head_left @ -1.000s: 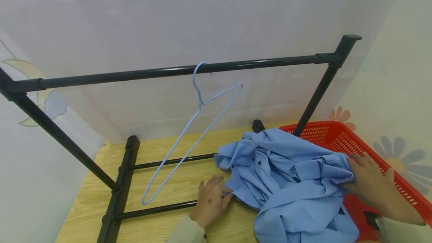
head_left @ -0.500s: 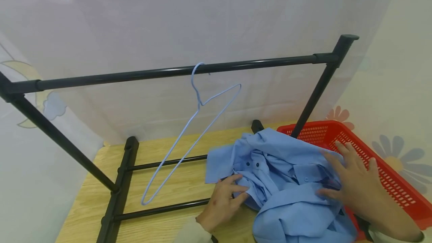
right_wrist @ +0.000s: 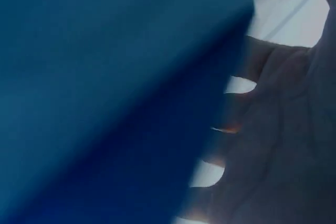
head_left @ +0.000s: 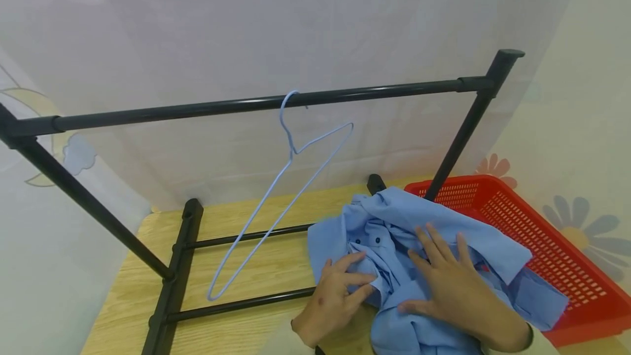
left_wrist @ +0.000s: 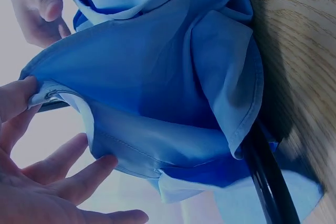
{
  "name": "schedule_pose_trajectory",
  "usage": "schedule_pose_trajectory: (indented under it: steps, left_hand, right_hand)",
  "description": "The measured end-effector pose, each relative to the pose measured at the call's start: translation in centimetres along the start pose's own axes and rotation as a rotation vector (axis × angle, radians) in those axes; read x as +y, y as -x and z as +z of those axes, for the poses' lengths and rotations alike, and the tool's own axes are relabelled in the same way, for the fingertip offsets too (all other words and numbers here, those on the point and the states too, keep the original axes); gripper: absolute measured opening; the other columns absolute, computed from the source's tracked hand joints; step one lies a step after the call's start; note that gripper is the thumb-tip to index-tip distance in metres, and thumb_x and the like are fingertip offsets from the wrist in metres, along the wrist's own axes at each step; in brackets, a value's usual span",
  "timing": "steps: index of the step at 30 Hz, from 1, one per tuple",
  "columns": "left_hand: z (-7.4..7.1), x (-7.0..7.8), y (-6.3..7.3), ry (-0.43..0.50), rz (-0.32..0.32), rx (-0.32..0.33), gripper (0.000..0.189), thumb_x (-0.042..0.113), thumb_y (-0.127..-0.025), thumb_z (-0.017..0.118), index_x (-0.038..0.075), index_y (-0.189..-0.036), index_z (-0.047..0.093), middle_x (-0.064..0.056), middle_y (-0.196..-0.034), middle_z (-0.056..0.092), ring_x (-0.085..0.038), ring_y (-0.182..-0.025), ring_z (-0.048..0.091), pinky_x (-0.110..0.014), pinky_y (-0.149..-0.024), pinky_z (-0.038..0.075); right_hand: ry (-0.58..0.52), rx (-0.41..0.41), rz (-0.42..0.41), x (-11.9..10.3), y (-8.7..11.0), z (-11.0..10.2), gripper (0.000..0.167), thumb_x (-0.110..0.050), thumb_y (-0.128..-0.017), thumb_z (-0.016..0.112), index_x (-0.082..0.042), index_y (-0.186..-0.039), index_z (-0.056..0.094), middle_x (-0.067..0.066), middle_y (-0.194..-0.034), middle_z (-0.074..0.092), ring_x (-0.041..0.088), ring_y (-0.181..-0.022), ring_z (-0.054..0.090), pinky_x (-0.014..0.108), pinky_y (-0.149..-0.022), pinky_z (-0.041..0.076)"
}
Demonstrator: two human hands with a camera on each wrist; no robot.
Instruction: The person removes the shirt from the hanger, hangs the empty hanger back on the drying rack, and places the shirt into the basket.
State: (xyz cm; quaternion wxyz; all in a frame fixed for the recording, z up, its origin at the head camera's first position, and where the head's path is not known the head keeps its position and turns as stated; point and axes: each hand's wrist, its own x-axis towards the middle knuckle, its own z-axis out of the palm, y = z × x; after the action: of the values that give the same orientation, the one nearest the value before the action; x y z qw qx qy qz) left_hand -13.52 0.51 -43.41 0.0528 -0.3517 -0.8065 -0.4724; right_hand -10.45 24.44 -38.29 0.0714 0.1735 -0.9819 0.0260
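Note:
A crumpled light-blue button-up shirt (head_left: 394,256) lies bunched on the wooden table, its right part over the red basket. My left hand (head_left: 337,295) is at its near-left edge. In the left wrist view, thumb and index finger pinch the hem (left_wrist: 44,90) while the other fingers (left_wrist: 79,182) spread loosely. My right hand (head_left: 451,284) lies over the middle of the shirt with fingers extended and apart. Blue cloth (right_wrist: 115,77) fills most of the right wrist view, close to the right palm (right_wrist: 278,129). A light-blue wire hanger (head_left: 278,196) hangs by its hook from the rack's bar.
The black rack's top bar (head_left: 197,108) spans the view above the shirt. Its lower rails (head_left: 241,305) run across the wooden table (head_left: 222,275), passing under the shirt. The red basket (head_left: 547,234) stands at the right, beside a wall with flower prints.
My right hand has moved left from the basket side onto the shirt's middle. My left hand has shifted right along the hem. A sleeve-like part now spreads over the basket.

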Motion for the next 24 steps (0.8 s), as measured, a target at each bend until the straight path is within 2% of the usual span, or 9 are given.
schedule_pose_trajectory:
  steps: [5,9,11,17,21,24]
  left_hand:
    - [0.0,0.2,0.1,-0.013,0.015,0.001,0.018,0.016,-0.097,0.067,0.009,-0.108,0.078,-0.011,-0.139,0.058,-0.024,-0.132,0.051,-0.079,-0.098,0.026]
    - [0.3,0.2,0.1,-0.026,0.048,0.011,0.018,0.014,-0.095,0.068,0.008,-0.108,0.078,-0.012,-0.138,0.059,-0.025,-0.131,0.052,-0.08,-0.096,0.027]
    - [0.3,0.2,0.1,-0.025,0.059,0.011,0.018,0.014,-0.095,0.068,0.008,-0.109,0.078,-0.012,-0.138,0.059,-0.024,-0.131,0.051,-0.08,-0.096,0.027]
    - [0.2,0.3,0.2,-0.008,0.062,0.012,0.019,0.013,-0.095,0.068,0.007,-0.109,0.078,-0.012,-0.139,0.058,-0.023,-0.132,0.05,-0.08,-0.097,0.027]
    - [0.2,0.4,0.2,-0.006,0.053,0.004,0.018,0.012,-0.094,0.068,0.006,-0.109,0.078,-0.013,-0.139,0.058,-0.024,-0.133,0.05,-0.079,-0.098,0.027]
    - [0.1,0.3,0.3,-0.01,0.046,-0.004,0.018,0.012,-0.095,0.068,0.006,-0.108,0.078,-0.013,-0.138,0.058,-0.024,-0.132,0.05,-0.079,-0.098,0.028]
  right_hand:
    - [0.005,-0.048,0.009,-1.4,-0.6,1.1,0.106,-0.091,-0.066,0.055,0.0,-0.118,0.071,0.026,-0.149,0.043,0.048,-0.143,0.024,0.078,-0.105,0.01]
    - [0.01,-0.051,0.002,-2.1,-1.0,2.0,0.106,-0.091,-0.068,0.052,0.003,-0.112,0.072,0.028,-0.148,0.043,0.048,-0.144,0.023,0.076,-0.108,0.006]
    - [0.007,-0.036,-0.002,-2.2,-1.1,2.4,0.1,-0.087,-0.069,0.058,0.004,-0.108,0.073,0.029,-0.148,0.042,0.048,-0.145,0.022,0.074,-0.11,0.003]
    - [0.036,0.007,-0.022,-2.3,-1.5,3.1,0.063,-0.053,-0.073,0.081,0.005,-0.097,0.074,0.029,-0.146,0.045,0.048,-0.145,0.022,0.069,-0.113,0.0]
    - [0.034,0.002,-0.037,-2.2,-1.8,3.1,0.032,-0.028,-0.074,0.083,0.0,-0.085,0.074,0.025,-0.144,0.049,0.047,-0.145,0.022,0.07,-0.113,0.001]
    - [0.022,0.017,-0.064,-2.0,-2.0,2.8,0.019,-0.018,-0.075,0.081,-0.002,-0.082,0.075,0.023,-0.142,0.051,0.047,-0.145,0.023,0.072,-0.111,0.005]
